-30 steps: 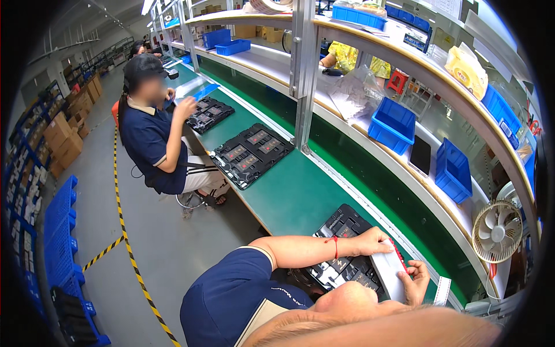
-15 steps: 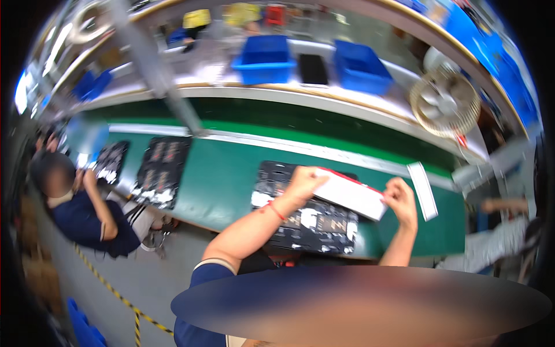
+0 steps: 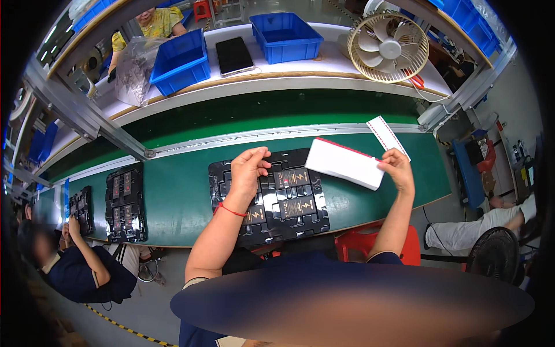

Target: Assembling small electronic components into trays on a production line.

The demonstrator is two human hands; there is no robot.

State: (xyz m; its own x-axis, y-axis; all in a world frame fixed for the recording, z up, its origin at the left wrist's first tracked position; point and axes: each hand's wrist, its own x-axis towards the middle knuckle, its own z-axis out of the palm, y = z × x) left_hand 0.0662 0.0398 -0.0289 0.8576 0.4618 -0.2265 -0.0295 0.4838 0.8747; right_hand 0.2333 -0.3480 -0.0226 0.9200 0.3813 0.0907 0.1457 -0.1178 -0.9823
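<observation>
A white sheet with a red edge (image 3: 342, 163) is held at its right end by my right hand (image 3: 397, 169), thumb and fingers pinched on the corner. It tilts over the right side of a black plastic tray (image 3: 321, 218). In the tray's pockets lie several flat dark battery packs (image 3: 296, 207) with a gold bolt mark. My left hand (image 3: 248, 168), a red string on its wrist, hovers above the tray's left part. Its thumb and fingertips are pressed together; whatever may be between them is too small to name.
Another white strip with red marks (image 3: 388, 137) lies at the back right of the green bench (image 3: 179, 196). Two further filled trays (image 3: 125, 202) lie left, near a seated co-worker (image 3: 87, 266). The shelf above carries blue bins (image 3: 286, 37), a phone (image 3: 234, 56) and a fan (image 3: 389, 48).
My left hand has let go of the white sheet and moved left over the tray. My right hand still grips the sheet. The head view has shifted.
</observation>
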